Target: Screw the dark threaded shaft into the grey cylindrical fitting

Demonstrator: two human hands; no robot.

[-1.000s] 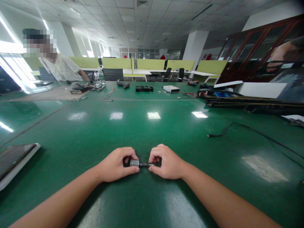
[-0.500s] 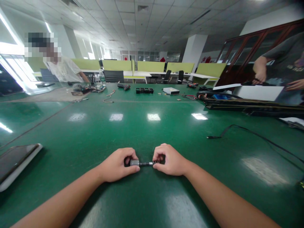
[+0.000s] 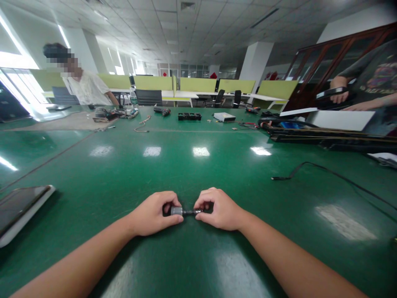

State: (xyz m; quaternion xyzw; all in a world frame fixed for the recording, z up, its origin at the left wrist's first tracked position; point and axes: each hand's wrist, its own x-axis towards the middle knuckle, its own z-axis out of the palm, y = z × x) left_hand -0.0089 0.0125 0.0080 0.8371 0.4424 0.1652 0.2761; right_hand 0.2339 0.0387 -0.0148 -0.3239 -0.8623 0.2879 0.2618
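In the lower middle of the view, my left hand (image 3: 161, 213) is closed round a short grey metal cylinder (image 3: 177, 211), thumb in front and fingers behind. A thin dark shaft (image 3: 187, 212) runs out of the cylinder to the right, lying level. My right hand (image 3: 220, 209) pinches the far end of that shaft between thumb and fingertips. A small shiny dark part shows at the right fingertips, partly covered by them, and its kind is unclear. Both hands are low over the green tabletop (image 3: 198, 174).
A tablet-like device (image 3: 23, 209) lies at the left edge. To the right runs a black cable (image 3: 328, 169). Along the back are a black slotted part (image 3: 189, 116), a white box (image 3: 224, 117) and dark panels (image 3: 335, 135). One person (image 3: 88, 87) is far left; another (image 3: 372, 78) handles a dark object, right.
My right hand has slid slightly left along the shaft, nearer the cylinder. The left hand holds almost still. The person at right has lifted a dark object; the one at left has shifted rightward.
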